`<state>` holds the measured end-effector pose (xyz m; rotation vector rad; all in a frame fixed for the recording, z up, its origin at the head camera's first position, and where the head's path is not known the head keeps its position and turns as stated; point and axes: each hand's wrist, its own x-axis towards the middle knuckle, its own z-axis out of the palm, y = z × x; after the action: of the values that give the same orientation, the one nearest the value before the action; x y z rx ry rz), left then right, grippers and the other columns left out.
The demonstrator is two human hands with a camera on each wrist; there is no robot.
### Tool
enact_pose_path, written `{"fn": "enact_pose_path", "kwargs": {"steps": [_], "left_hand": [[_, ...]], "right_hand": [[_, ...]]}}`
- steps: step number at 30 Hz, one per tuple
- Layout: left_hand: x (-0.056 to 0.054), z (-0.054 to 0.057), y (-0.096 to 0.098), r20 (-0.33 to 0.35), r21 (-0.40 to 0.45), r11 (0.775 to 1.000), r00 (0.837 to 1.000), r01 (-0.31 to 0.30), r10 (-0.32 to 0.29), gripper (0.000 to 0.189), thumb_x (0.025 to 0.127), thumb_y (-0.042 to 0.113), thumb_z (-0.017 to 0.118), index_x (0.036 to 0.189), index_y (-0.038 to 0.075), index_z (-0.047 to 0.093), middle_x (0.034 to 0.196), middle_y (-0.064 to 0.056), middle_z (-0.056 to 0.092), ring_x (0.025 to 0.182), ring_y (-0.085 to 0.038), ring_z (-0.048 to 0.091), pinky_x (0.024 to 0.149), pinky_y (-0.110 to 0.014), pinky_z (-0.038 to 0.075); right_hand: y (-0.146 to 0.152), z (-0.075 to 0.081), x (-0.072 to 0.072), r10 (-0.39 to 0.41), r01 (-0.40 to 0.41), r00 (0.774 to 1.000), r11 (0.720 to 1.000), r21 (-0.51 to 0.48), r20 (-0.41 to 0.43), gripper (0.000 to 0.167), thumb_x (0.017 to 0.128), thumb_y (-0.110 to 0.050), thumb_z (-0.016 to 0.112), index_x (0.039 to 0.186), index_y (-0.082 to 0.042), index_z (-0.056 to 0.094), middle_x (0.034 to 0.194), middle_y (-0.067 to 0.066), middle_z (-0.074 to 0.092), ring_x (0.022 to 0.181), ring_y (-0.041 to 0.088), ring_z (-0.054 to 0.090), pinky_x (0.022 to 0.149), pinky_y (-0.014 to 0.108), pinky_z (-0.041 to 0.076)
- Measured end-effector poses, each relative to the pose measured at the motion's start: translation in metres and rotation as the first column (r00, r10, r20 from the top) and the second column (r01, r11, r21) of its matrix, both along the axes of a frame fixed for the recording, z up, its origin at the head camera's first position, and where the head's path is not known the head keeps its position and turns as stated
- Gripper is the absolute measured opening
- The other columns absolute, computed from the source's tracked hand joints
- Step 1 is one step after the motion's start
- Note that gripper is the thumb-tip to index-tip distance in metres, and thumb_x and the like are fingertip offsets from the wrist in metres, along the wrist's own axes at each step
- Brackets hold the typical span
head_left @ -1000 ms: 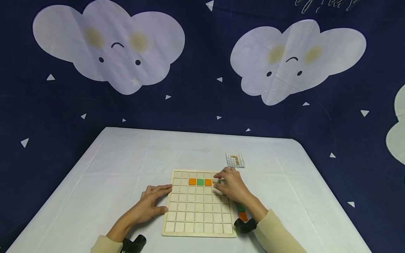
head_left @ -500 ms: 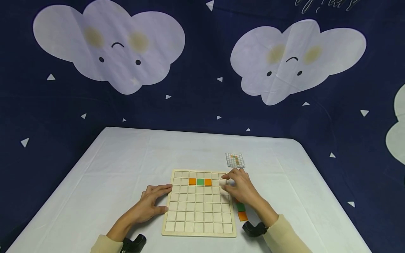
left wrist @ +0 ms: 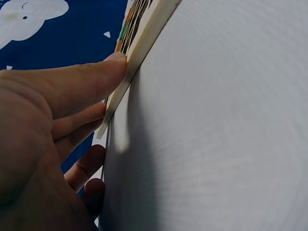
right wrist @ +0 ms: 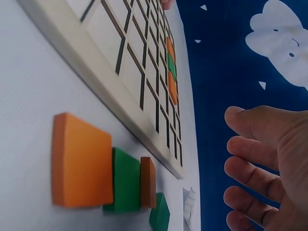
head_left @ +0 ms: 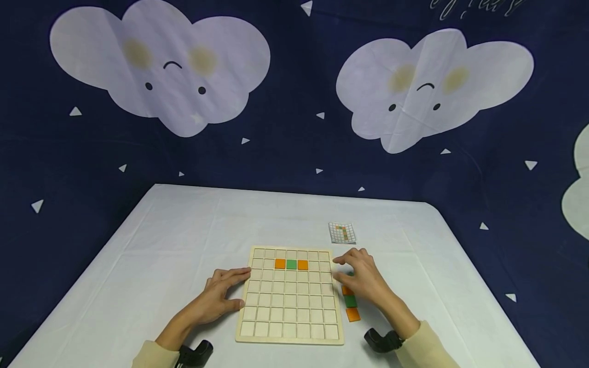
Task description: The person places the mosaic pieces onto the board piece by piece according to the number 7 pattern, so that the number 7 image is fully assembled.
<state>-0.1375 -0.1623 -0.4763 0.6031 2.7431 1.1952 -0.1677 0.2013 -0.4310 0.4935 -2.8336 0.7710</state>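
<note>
A wooden grid board (head_left: 290, 301) lies on the white table. In its second row from the far edge sit an orange tile (head_left: 280, 263), a green tile (head_left: 291, 264) and another orange tile (head_left: 302, 265), side by side. My left hand (head_left: 213, 299) touches the board's left edge with fingertips and thumb; the left wrist view shows the thumb (left wrist: 103, 77) against the rim. Just off the right edge hovers my right hand (head_left: 363, 278), thumb and fingers apart and nothing between them. Beneath it several loose tiles, orange (right wrist: 84, 161) and green (right wrist: 126, 180), lie in a line, partly hidden in the head view.
A small printed card (head_left: 342, 233) with a coloured grid pattern lies beyond the board's far right corner. Behind the white table (head_left: 138, 245) hangs a dark blue cloth (head_left: 285, 158) with clouds and triangles.
My right hand has moved right, from over the board near the right orange tile to beyond its edge, uncovering the squares and some loose tiles. The left hand stays put.
</note>
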Motion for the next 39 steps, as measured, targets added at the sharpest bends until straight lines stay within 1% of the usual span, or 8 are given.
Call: {"fn": "enact_pose_path", "kwargs": {"steps": [5, 13, 22, 25, 29, 35, 39], "left_hand": [[0.000, 0.000, 0.000, 0.002, 0.000, 1.000, 1.000, 0.000, 0.000, 0.064, 0.076, 0.020, 0.075, 0.135, 0.013, 0.053, 0.146, 0.003, 0.044, 0.109, -0.009, 0.034, 0.086, -0.034, 0.022], [0.000, 0.001, 0.000, -0.001, -0.009, 1.000, 1.000, 0.012, -0.012, 0.064, 0.076, 0.020, 0.075, 0.135, 0.012, 0.052, 0.146, 0.001, 0.044, 0.111, -0.012, 0.034, 0.087, -0.036, 0.023], [0.000, 0.001, 0.000, 0.000, -0.006, 1.000, 1.000, 0.004, -0.004, 0.063, 0.077, 0.021, 0.075, 0.135, 0.013, 0.053, 0.146, 0.002, 0.045, 0.110, -0.011, 0.035, 0.087, -0.035, 0.023], [0.000, 0.001, 0.000, -0.015, -0.003, 1.000, 1.000, 0.013, -0.013, 0.063, 0.077, 0.023, 0.075, 0.135, 0.012, 0.053, 0.146, 0.000, 0.045, 0.110, -0.012, 0.035, 0.086, -0.035, 0.023], [0.000, 0.000, 0.000, -0.023, -0.002, 1.000, 1.000, 0.017, -0.017, 0.063, 0.077, 0.023, 0.075, 0.135, 0.011, 0.053, 0.145, -0.002, 0.045, 0.110, -0.013, 0.035, 0.086, -0.036, 0.023], [0.000, 0.001, 0.000, 0.001, -0.001, 1.000, 1.000, 0.008, -0.008, 0.063, 0.077, 0.019, 0.075, 0.135, 0.012, 0.052, 0.146, 0.001, 0.044, 0.112, -0.012, 0.034, 0.087, -0.035, 0.022], [0.000, 0.002, 0.000, 0.006, -0.003, 1.000, 1.000, 0.007, -0.007, 0.064, 0.076, 0.019, 0.075, 0.135, 0.012, 0.052, 0.147, 0.001, 0.044, 0.112, -0.012, 0.034, 0.087, -0.036, 0.022]], "right_hand": [[0.005, 0.000, 0.005, -0.031, 0.031, 1.000, 0.999, 0.008, 0.002, 0.028, 0.075, -0.019, 0.077, 0.102, -0.013, 0.072, 0.092, -0.004, 0.060, 0.087, 0.013, 0.044, 0.081, 0.035, 0.033], [0.015, -0.001, 0.014, -0.050, 0.050, 0.998, 0.999, 0.001, 0.027, 0.028, 0.075, -0.017, 0.078, 0.102, -0.013, 0.072, 0.093, -0.002, 0.062, 0.088, 0.012, 0.044, 0.082, 0.036, 0.034], [0.029, -0.008, 0.027, -0.051, 0.051, 0.999, 0.999, 0.016, -0.006, 0.028, 0.073, -0.019, 0.079, 0.099, -0.012, 0.073, 0.091, -0.003, 0.063, 0.087, 0.011, 0.044, 0.081, 0.035, 0.034], [0.032, -0.010, 0.030, -0.048, 0.049, 0.999, 0.999, 0.022, -0.009, 0.029, 0.073, -0.020, 0.079, 0.099, -0.012, 0.073, 0.091, -0.003, 0.063, 0.086, 0.012, 0.045, 0.080, 0.034, 0.033], [0.035, -0.012, 0.033, -0.055, 0.056, 0.998, 0.998, 0.026, -0.023, 0.029, 0.072, -0.018, 0.080, 0.099, -0.012, 0.073, 0.090, -0.003, 0.062, 0.084, 0.012, 0.044, 0.079, 0.033, 0.032], [0.038, -0.015, 0.037, -0.077, 0.078, 0.996, 0.997, 0.029, -0.040, 0.027, 0.070, -0.017, 0.081, 0.096, -0.013, 0.073, 0.087, -0.007, 0.061, 0.083, 0.007, 0.041, 0.077, 0.031, 0.032], [0.040, -0.018, 0.037, -0.080, 0.081, 0.996, 0.996, 0.028, -0.042, 0.027, 0.070, -0.016, 0.081, 0.095, -0.014, 0.073, 0.088, -0.007, 0.061, 0.084, 0.007, 0.042, 0.078, 0.032, 0.033]]}}
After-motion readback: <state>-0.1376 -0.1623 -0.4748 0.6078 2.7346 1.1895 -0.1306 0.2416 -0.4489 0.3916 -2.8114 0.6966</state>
